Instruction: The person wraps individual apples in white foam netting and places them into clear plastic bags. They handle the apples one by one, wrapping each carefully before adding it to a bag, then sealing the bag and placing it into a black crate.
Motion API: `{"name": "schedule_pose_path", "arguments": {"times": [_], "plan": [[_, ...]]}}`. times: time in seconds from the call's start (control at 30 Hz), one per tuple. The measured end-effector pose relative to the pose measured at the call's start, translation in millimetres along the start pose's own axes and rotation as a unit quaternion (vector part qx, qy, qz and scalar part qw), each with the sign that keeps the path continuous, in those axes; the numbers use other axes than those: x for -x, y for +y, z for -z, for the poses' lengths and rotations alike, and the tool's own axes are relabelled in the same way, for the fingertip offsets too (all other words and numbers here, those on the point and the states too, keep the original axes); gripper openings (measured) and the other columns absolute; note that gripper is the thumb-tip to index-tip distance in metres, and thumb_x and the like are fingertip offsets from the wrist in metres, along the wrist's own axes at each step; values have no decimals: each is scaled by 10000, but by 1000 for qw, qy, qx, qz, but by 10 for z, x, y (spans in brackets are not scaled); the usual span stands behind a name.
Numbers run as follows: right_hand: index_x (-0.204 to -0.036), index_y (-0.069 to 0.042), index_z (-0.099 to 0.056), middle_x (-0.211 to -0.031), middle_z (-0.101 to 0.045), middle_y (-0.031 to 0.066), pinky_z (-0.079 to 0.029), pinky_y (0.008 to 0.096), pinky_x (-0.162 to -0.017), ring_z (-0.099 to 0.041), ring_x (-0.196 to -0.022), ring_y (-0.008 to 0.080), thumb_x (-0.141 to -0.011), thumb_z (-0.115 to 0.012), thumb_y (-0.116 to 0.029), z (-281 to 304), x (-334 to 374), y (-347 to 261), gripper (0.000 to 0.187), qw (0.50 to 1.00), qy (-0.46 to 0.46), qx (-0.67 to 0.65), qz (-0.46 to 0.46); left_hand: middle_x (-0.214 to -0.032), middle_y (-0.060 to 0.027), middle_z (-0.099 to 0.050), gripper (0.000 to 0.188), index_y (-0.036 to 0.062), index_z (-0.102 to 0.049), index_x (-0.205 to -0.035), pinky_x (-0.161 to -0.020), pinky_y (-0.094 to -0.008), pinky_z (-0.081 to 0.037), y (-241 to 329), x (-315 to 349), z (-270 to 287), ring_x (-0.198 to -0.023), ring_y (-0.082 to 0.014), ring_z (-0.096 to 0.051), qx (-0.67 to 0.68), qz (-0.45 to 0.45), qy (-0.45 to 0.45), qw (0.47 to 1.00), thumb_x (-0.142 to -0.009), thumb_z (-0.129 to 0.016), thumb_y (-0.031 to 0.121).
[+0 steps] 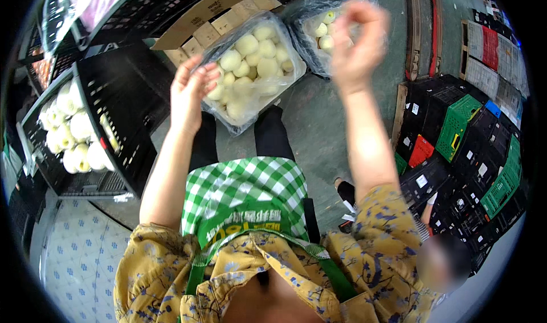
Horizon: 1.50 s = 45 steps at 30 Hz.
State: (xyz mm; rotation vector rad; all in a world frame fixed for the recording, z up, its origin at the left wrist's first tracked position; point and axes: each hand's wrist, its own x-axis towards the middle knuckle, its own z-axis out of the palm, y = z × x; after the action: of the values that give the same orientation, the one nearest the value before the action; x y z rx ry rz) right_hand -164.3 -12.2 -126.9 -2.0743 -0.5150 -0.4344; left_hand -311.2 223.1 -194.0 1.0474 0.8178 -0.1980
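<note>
My left hand [192,92] is raised beside the left edge of a white tub [288,85] lined with clear plastic. Its fingers are loosely bent and apart, with nothing visible in them. Pale round produce [247,45], resembling peeled onions, fills the tub in front of my knees. Motion smears my right hand [360,46], lifted over the right side of a bag-lined container [305,23]. Its fingers curl toward the thumb, and whether anything is between them cannot be made out. Several smaller pale pieces [326,31] lie in that container, partly hidden by the hand.
At left, a black crate [128,89] holds several pale round pieces in clear wrapping [71,126]. A cardboard box [196,21] and wooden slats [228,23] stand behind the tub. Stacked black and green crates [456,129] line the right, with another person [444,260] nearby.
</note>
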Motion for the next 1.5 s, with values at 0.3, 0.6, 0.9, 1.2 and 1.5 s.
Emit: {"name": "schedule_pose_path", "arguments": {"times": [0.3,0.6,0.9,1.2,1.5], "plan": [[-1200,-13,-452,-1122,-534,214,-424,393,-917,-515,-1081,319,-631,-795,-305,-1641,3255,2278,726,815,-237,119,-515,-1334,-121,-472,810,117,-280,-1409,-1044,-527,-258,-2510,-1041,131,-1241,-291,-437,-685,-95,-119,712,-742,-673,354],[-1350,-43,-222,-1221,-417,236,-370,374,-976,-410,-1161,357,-545,-834,-309,-1987,3607,2728,1046,768,-264,293,-504,-1006,-194,-630,433,60,-499,-1201,-865,-429,-463,-3700,-219,-454,-961,-342,-603,-513,128,-462,713,-775,-489,137],[-1346,-51,-324,-1231,-505,158,-396,409,-970,-504,-1134,307,-726,-720,-274,-1629,3521,2946,769,750,-224,-109,-612,-974,-125,-639,337,50,-613,-1066,-811,-360,-483,-3045,-845,42,-913,-257,-616,-331,63,-100,936,-730,-605,34],[-1299,-21,-407,-1200,-521,195,-485,392,-887,-552,-1101,279,-927,-324,-563,-874,2083,1335,663,665,-233,-360,-611,-1350,-105,-397,894,68,-254,-1407,-1068,-358,-283,-1658,-1064,-452,-1274,-229,-364,-14,38,-194,980,-675,-753,190],[-959,21,-620,-812,-585,82,-471,292,-646,-588,-656,218,-885,-566,-115,-556,1284,347,164,977,-101,56,-182,-1274,-80,-476,816,54,-336,-1345,-1027,-345,-341,-946,-611,-639,-1202,-208,-442,129,39,-144,980,-700,-766,307]]}}
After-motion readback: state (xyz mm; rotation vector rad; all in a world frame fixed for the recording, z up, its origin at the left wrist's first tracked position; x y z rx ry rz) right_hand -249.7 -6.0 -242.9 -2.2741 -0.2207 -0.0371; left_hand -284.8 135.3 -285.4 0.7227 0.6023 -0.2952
